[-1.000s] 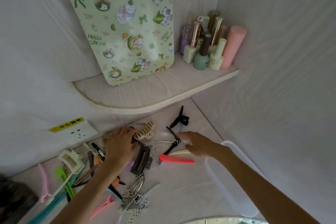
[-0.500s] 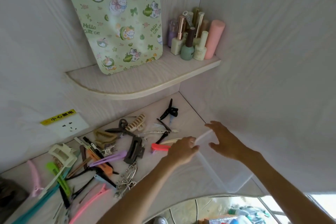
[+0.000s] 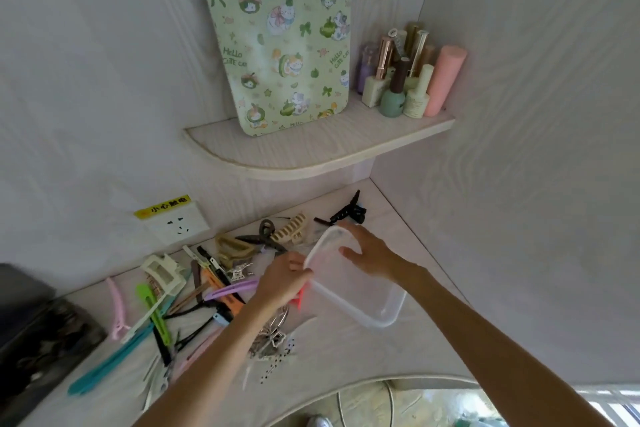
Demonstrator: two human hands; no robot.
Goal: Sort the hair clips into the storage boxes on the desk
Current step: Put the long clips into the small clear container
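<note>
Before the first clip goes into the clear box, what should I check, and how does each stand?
1. Clear storage box on the desk: ok.
2. Left hand grip on the box's near rim: ok.
3. Right hand steadying the far end: ok.
4. Box lying flat: not ok, far end looks raised.
5. Box free of contents: cannot tell.
6. Hair clips within reach beside the box: ok.

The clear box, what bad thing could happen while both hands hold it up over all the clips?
The clear box is tilted, gripped by the left hand and right hand. Its raised end might knock the black claw clip or beige claw clip. The red clip beneath could get trapped.
</note>
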